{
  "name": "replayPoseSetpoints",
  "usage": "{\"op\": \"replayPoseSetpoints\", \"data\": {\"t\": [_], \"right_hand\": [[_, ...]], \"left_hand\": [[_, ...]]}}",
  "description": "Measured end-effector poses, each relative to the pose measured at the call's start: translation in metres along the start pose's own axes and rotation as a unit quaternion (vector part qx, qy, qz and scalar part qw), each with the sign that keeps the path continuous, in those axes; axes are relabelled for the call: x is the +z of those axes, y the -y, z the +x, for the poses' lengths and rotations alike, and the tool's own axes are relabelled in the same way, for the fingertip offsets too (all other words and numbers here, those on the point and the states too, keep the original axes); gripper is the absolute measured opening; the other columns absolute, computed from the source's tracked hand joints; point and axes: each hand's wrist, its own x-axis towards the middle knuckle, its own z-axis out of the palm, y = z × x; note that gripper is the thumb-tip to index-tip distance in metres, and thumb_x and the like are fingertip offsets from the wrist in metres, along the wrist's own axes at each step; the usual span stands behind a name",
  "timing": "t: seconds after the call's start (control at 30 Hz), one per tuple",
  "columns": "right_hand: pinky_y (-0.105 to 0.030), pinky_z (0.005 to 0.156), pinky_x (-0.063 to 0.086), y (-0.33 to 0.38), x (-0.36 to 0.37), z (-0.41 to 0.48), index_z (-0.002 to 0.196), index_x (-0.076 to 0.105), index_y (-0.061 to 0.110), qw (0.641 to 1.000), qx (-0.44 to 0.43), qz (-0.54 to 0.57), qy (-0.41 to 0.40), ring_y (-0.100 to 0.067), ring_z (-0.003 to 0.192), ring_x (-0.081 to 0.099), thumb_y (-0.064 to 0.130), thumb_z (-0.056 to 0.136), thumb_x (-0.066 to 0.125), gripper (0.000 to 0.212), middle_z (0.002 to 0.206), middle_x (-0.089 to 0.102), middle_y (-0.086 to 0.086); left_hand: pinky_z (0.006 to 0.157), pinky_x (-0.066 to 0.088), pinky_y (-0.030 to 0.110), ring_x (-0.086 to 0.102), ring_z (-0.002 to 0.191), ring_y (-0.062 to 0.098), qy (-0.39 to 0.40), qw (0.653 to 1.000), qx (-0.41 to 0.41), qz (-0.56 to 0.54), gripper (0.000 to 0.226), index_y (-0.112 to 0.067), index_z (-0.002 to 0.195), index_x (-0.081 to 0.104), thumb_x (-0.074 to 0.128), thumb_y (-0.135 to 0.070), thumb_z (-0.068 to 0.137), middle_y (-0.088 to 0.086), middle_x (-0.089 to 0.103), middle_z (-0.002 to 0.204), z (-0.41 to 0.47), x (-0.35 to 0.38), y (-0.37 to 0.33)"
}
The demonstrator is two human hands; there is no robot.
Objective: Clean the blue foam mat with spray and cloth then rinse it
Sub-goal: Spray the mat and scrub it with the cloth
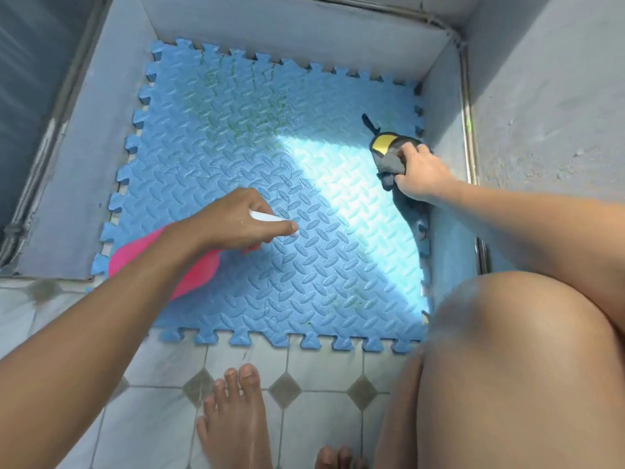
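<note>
blue foam mat (236,137) prob light n floppy, grab jigsaw edge (274,340); left hand (236,221) grips spray bottle (198,270), right hand (421,176) clutches cloth (389,162)

light: shaded daylight | glare: sun patch on mat (257,157) (right side) | lens: edges bowed — slight blur

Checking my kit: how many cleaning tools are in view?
2. The pink spray bottle is in the left hand over the blue foam mat; the dark cloth is in the right hand at its right edge. Others may be hidden.
</note>
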Motion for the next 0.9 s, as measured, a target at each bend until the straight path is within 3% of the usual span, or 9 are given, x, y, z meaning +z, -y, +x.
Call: {"op": "replayPoseSetpoints", "data": {"t": [0.13, 0.2, 0.3, 0.4, 0.5, 0.6, 0.77, 0.83, 0.9], "right_hand": [[-0.049, 0.1, 0.046, -0.002, 0.002, 0.002, 0.138, 0.04, 0.022, 1.0, -0.002, 0.003, 0.001, -0.043, 0.118, 0.053, 0.038, 0.09, 0.057, 0.053, 0.134, 0.046, -0.018], [-0.048, 0.1, 0.046, 0.0, 0.004, 0.001, 0.141, 0.039, 0.022, 1.0, -0.01, 0.003, -0.003, -0.042, 0.12, 0.052, 0.04, 0.091, 0.056, 0.056, 0.135, 0.046, -0.017], [-0.047, 0.101, 0.045, -0.003, 0.004, -0.001, 0.149, 0.035, 0.025, 1.0, -0.019, -0.004, -0.007, -0.039, 0.126, 0.048, 0.049, 0.088, 0.055, 0.068, 0.142, 0.043, -0.016], [-0.047, 0.104, 0.044, -0.004, 0.007, -0.001, 0.154, 0.033, 0.025, 1.0, -0.025, -0.003, -0.008, -0.037, 0.132, 0.045, 0.058, 0.085, 0.052, 0.079, 0.148, 0.04, -0.016], [-0.045, 0.105, 0.043, -0.002, 0.01, -0.001, 0.155, 0.033, 0.025, 1.0, -0.015, -0.006, -0.025, -0.037, 0.132, 0.046, 0.056, 0.092, 0.052, 0.073, 0.148, 0.04, -0.014], [-0.044, 0.103, 0.042, 0.009, 0.013, -0.005, 0.155, 0.032, 0.022, 0.999, -0.041, 0.002, -0.029, -0.038, 0.126, 0.049, 0.034, 0.098, 0.05, 0.061, 0.143, 0.043, -0.014], [-0.044, 0.102, 0.043, 0.073, 0.032, -0.05, 0.151, 0.041, 0.016, 0.968, -0.252, -0.02, -0.006, -0.036, 0.124, 0.051, 0.024, 0.097, 0.053, 0.056, 0.139, 0.05, -0.014], [-0.043, 0.095, 0.046, 0.1, 0.049, -0.077, 0.149, 0.046, 0.016, 0.915, -0.399, -0.038, 0.035, -0.035, 0.114, 0.055, 0.027, 0.092, 0.06, 0.059, 0.128, 0.054, -0.015], [-0.041, 0.084, 0.048, 0.114, 0.062, -0.103, 0.144, 0.054, 0.016, 0.825, -0.552, -0.071, 0.1, -0.033, 0.101, 0.058, 0.031, 0.089, 0.064, 0.058, 0.115, 0.057, -0.014]], "left_hand": [[0.069, 0.046, 0.032, 0.063, 0.062, 0.012, 0.061, 0.998, 0.02, 0.014, 0.052, -0.014, 0.065, 0.07, 0.076, -0.065, 0.078, 0.004, 0.072, 0.064, -0.002, -0.005, -0.002], [0.067, 0.044, 0.032, 0.06, 0.056, 0.016, 0.1, 0.995, 0.011, -0.006, 0.05, -0.015, 0.059, 0.067, 0.078, -0.059, 0.08, 0.004, 0.068, 0.056, -0.006, -0.004, 0.0], [0.061, 0.04, 0.03, 0.052, 0.047, 0.016, 0.091, 0.996, -0.008, 0.007, 0.056, -0.013, 0.053, 0.062, 0.079, -0.061, 0.078, 0.005, 0.061, 0.047, -0.011, 0.002, 0.005], [0.062, 0.043, 0.028, 0.06, 0.056, 0.012, 0.08, 0.997, -0.003, 0.007, 0.047, -0.013, 0.068, 0.07, 0.082, -0.056, 0.078, 0.007, 0.071, 0.062, -0.015, 0.003, 0.004], [0.056, 0.041, 0.025, 0.056, 0.046, 0.013, 0.02, 1.0, 0.006, 0.017, 0.054, -0.007, 0.063, 0.065, 0.079, -0.055, 0.083, 0.005, 0.064, 0.051, -0.017, 0.001, 0.006], [0.058, 0.047, 0.031, 0.06, 0.045, 0.02, -0.091, 0.996, -0.009, 0.008, 0.056, -0.006, 0.063, 0.064, 0.078, -0.057, 0.083, 0.008, 0.065, 0.051, -0.015, -0.004, 0.012], [0.079, 0.058, 0.042, 0.073, 0.072, 0.02, -0.093, 0.996, -0.003, -0.008, 0.047, -0.015, 0.076, 0.075, 0.079, -0.062, 0.078, 0.001, 0.075, 0.068, -0.012, -0.008, 0.015], [0.078, 0.058, 0.046, 0.074, 0.073, 0.024, -0.097, 0.995, -0.001, 0.002, 0.058, -0.013, 0.077, 0.073, 0.076, -0.071, 0.071, 0.004, 0.074, 0.069, -0.012, -0.008, 0.016], [0.076, 0.056, 0.049, 0.071, 0.075, 0.03, -0.11, 0.994, 0.004, 0.009, 0.07, -0.008, 0.077, 0.071, 0.072, -0.077, 0.066, 0.011, 0.072, 0.071, -0.012, -0.008, 0.018]]}}
